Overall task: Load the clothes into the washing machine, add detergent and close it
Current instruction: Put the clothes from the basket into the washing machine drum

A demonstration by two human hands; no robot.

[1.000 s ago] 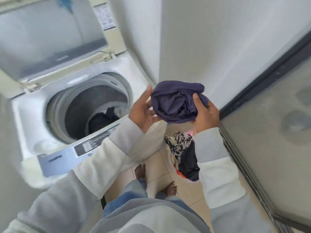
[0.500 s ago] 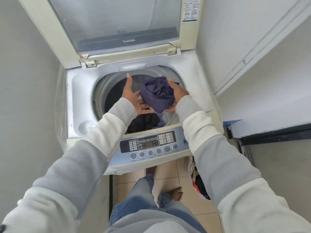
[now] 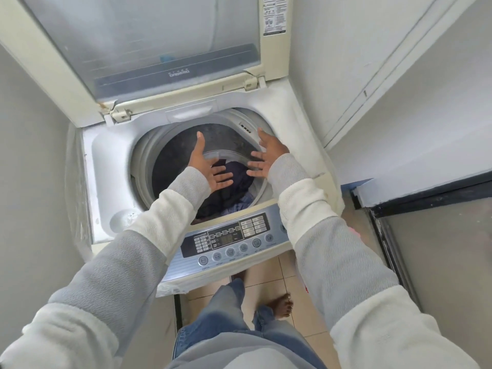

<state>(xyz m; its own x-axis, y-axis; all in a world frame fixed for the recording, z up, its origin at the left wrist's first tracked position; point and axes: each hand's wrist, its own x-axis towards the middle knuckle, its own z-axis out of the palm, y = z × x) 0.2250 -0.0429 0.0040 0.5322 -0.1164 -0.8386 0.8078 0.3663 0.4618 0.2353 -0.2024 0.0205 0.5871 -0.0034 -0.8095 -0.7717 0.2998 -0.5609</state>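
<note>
A white top-loading washing machine point(image 3: 106, 161) stands in front of me with its lid point(image 3: 149, 49) raised. Dark clothes point(image 3: 234, 177), among them a purple garment and a blue checked piece, lie in the drum point(image 3: 170, 155). My left hand point(image 3: 209, 166) and my right hand point(image 3: 265, 155) hover over the drum opening, palms facing each other, fingers spread and straight. Neither hand holds anything. No detergent is in view.
The control panel point(image 3: 229, 238) runs along the machine's front edge. Walls close in on the left and right. A dark-framed glass door point(image 3: 439, 235) is at the right. My bare foot point(image 3: 282, 306) stands on the tiled floor below.
The purple garment that both hands held over the drum has dropped into it. Both hands have opened and spread apart above the opening.
</note>
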